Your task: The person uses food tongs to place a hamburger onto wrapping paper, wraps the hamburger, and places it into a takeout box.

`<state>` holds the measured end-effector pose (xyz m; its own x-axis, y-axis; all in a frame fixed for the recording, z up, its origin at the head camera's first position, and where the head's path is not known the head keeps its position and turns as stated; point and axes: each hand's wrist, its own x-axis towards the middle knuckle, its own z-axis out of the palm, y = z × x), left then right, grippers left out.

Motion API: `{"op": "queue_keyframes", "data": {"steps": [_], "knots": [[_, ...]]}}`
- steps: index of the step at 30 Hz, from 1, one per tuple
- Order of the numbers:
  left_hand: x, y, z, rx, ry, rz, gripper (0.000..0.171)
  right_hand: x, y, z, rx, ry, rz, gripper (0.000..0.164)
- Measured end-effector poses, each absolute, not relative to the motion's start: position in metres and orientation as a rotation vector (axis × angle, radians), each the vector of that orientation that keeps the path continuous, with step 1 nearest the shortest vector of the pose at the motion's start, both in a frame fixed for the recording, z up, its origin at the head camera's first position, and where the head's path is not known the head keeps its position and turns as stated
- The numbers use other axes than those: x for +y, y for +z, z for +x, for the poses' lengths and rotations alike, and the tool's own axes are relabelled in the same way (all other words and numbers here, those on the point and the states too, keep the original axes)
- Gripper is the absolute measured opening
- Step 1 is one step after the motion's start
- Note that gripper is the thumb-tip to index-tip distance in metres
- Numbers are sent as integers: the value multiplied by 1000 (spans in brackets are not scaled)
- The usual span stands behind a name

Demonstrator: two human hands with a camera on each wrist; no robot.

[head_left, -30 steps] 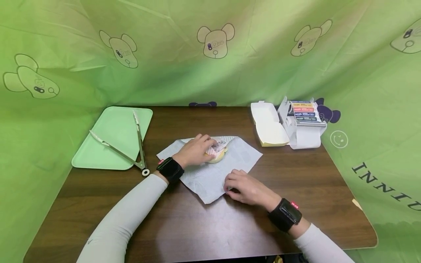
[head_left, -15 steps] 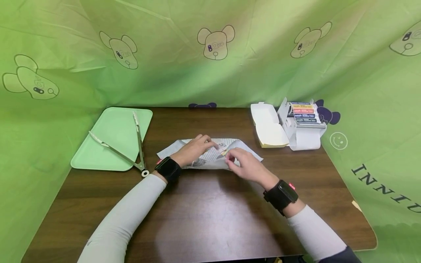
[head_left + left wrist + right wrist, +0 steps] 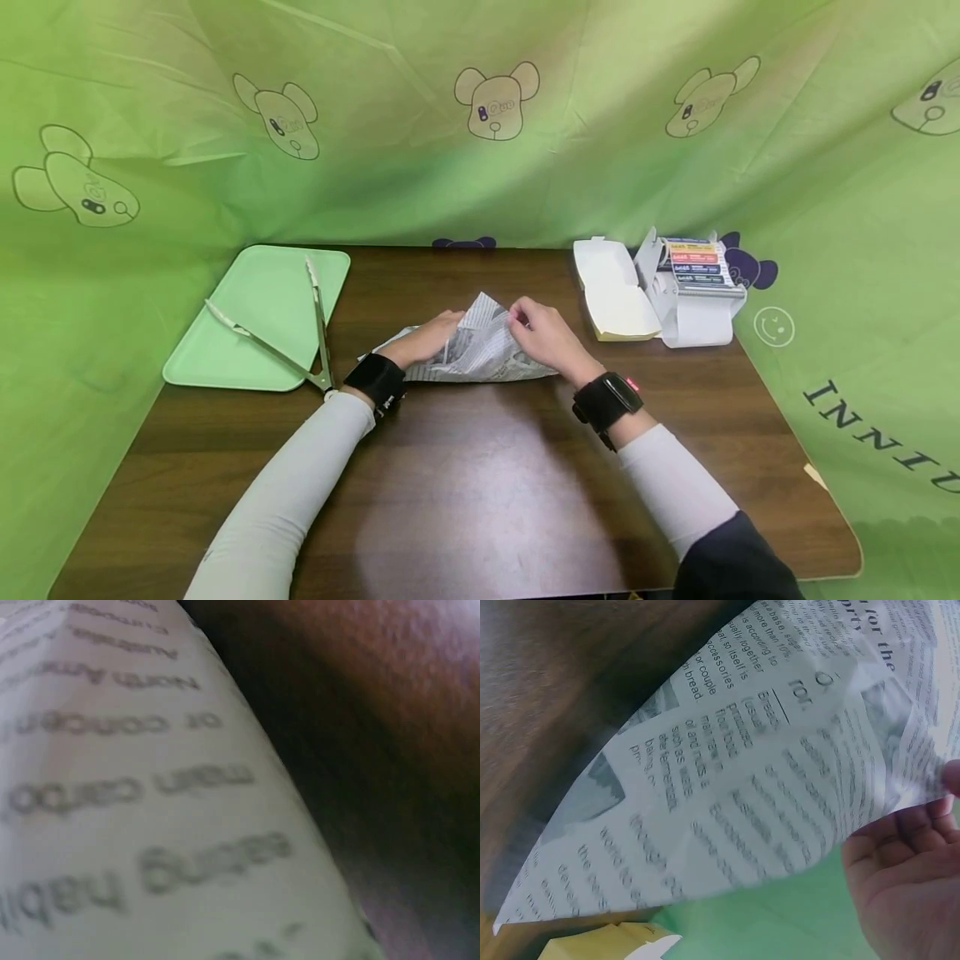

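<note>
A sheet of newspaper-print wrapping paper (image 3: 495,354) lies bunched at the middle of the table, a pointed flap standing up between the hands. The right hand (image 3: 546,332) pinches the sheet's edge; in the right wrist view its thumb lies over the printed paper (image 3: 727,772) and its curled fingers (image 3: 907,840) are beneath. At the sheet's left end, the left hand (image 3: 429,342) reaches in beside the flap, its fingertips mostly hidden. Printed paper (image 3: 135,795) fills much of the blurred left wrist view. The bun seen earlier is hidden under the paper.
On the left, metal tongs (image 3: 264,343) rest spread across a pale green tray (image 3: 281,312). An open white carton (image 3: 615,304) stands at the back right, beside a white dispenser (image 3: 693,287) with coloured labels. A green curtain (image 3: 405,183) hangs behind the table.
The right hand has carried the near edge of the paper up and away from the body, covering the bun. The left hand has turned, and its fingers have gone behind the flap.
</note>
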<state>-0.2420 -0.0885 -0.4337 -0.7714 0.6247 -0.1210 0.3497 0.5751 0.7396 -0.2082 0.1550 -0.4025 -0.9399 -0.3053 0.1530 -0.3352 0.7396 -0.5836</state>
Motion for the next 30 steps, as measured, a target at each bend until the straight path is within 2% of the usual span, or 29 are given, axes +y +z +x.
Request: {"op": "queue_keyframes", "data": {"steps": [4,7,10,15,17,21,24,27,30], "knots": [[-89,-435,-244,2342,1235,512,86,149,-410,-219,-2960,937,435,17],[-91,-436,-246,2269,1318,464,97,146,-416,-225,-2988,904,387,19],[-92,-435,-247,2296,1268,515,90,143,-421,-229,-3001,878,347,19],[-90,-437,-250,2462,1077,744,54,139,-427,-232,-3010,849,284,18],[-89,-439,-251,2502,1067,773,56,138,-429,-233,-3016,844,259,17],[-87,-444,-250,2523,1107,730,75,137,-433,-234,-3032,827,224,15],[-86,-447,-250,2550,1111,725,82,136,-434,-234,-3038,805,209,15],[-84,-451,-250,2579,1123,762,84,136,-435,-235,-3043,781,199,16],[-82,-452,-249,2604,1105,797,77,136,-437,-235,-3047,731,199,17]]}}
